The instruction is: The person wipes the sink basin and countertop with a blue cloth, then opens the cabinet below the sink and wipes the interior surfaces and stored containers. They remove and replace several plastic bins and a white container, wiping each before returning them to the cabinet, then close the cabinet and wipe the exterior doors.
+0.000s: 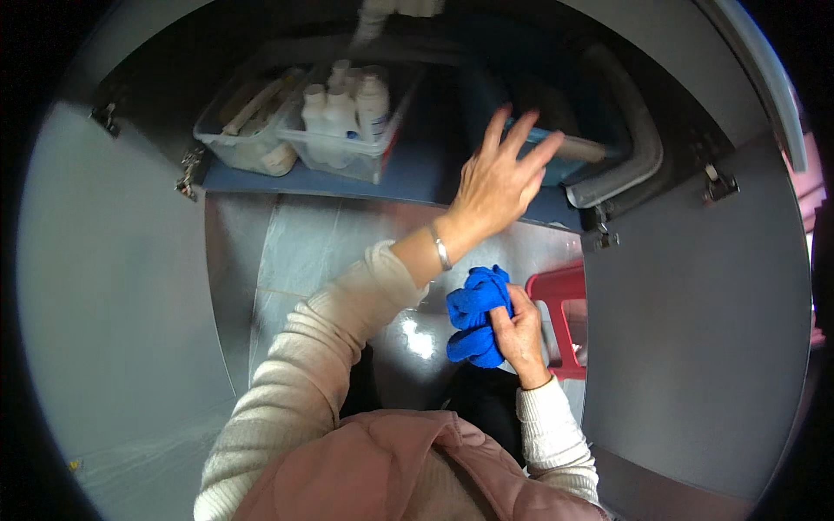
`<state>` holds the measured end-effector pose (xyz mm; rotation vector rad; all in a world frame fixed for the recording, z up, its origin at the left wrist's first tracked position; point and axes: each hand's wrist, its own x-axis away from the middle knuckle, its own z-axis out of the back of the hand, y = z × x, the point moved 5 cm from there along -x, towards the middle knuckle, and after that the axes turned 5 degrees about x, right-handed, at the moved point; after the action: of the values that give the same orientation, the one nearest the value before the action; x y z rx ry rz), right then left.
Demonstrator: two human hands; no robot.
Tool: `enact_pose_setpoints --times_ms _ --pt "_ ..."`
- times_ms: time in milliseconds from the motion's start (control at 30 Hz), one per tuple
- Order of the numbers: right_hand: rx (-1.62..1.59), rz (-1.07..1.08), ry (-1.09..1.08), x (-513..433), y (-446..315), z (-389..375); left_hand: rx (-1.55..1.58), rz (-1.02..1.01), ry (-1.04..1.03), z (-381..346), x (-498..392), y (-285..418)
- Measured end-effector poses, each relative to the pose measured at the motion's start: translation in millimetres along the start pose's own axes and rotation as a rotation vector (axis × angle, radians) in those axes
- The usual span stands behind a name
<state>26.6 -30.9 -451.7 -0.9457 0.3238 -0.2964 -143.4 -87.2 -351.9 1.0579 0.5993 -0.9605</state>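
My right hand grips a bunched bright-blue cloth low in front of me, above the tiled floor. Crossing to the right, my left hand reaches into the open cabinet with its fingers spread. Its fingertips are at the front rim of a blue-green bin; whether they touch it I cannot tell, as the hand is slightly blurred. A pale strip-like thing shows at that rim, and the bin's inside is dark.
A clear plastic bin with several white bottles stands beside another clear bin on the cabinet shelf. A grey hose bends at right. Open doors flank me, with metal hinges. A red stool stands at right.
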Motion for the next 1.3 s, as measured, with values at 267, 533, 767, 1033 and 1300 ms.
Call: enact_pose_setpoints --times_ms 267,533,767,1033,1300 --pt "0.095 0.026 -0.143 0.1 -15.4 -14.5 -0.512 0.187 0.508 155.9 96.3 -81.5" --pt "0.159 0.072 -0.178 10.4 -18.2 -21.3 0.014 0.64 0.55 168.6 101.0 -161.0" --pt "0.159 0.07 -0.222 9.7 -23.0 -27.4 -0.033 0.523 0.354 114.2 69.4 -133.6" --pt "0.16 0.069 -0.235 13.0 -19.3 -37.8 -0.028 0.535 0.232 88.5 46.0 -145.9" --pt "0.147 0.353 0.263 -70.3 -23.9 -13.5 0.539 0.68 0.482 139.3 166.8 -109.2"
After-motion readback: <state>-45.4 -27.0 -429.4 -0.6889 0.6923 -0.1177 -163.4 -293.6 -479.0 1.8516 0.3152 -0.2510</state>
